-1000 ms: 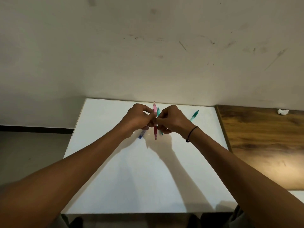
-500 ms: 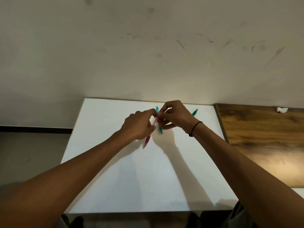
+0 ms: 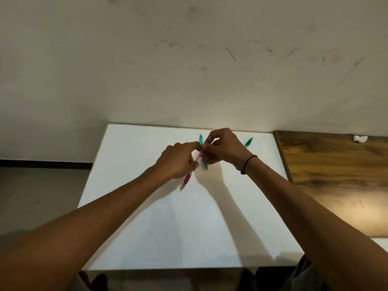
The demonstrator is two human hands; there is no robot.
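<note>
Curling round the pink pen [image 3: 186, 179], your left hand [image 3: 178, 162] holds its barrel. Your right hand [image 3: 225, 147] pinches its top, just beside the teal pen [image 3: 201, 141].

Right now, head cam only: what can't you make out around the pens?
Head view:
- pink pen: upper end hidden by fingers of left hand and right hand; cap or clicker unclear.
- teal pen: middle behind the right hand.
- second teal pen: near end behind the right wrist.
- white lump: too small to identify.
</note>
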